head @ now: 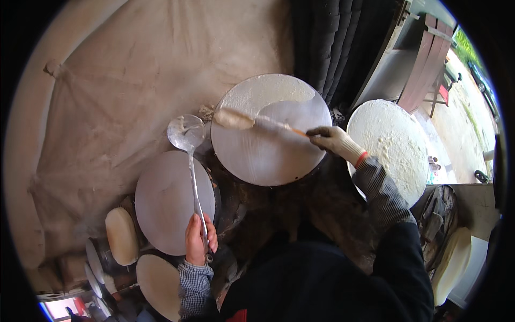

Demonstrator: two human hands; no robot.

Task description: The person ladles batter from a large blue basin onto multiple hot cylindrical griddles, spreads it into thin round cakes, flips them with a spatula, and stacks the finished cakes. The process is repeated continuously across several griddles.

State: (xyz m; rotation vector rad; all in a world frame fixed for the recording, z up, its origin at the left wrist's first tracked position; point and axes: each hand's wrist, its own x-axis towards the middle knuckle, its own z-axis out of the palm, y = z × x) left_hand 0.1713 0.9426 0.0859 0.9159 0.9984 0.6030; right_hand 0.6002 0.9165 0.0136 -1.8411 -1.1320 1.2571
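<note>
My bare left hand (200,239) grips the long handle of a metal ladle (186,133). Its bowl, smeared with pale batter, is above the far rim of the left griddle (171,205). On my right hand (336,141) is a knitted work glove. It holds the orange handle of a batter spreader (235,119), whose batter-coated head lies across the middle griddle (277,157). A curved band of wet batter (277,90) covers that griddle's far part; the nearer surface is bare metal. Behind my right wrist, the right griddle (396,141) carries a bubbled, pale layer of batter.
Stacks of thin flatbread stand at the left (121,236) and lower right (452,265). Another round griddle (159,281) sits by my left sleeve. At the lower left, a co-worker's gloved hand (110,285) appears near more discs. Dark quilted fabric (326,40) hangs behind the middle griddle.
</note>
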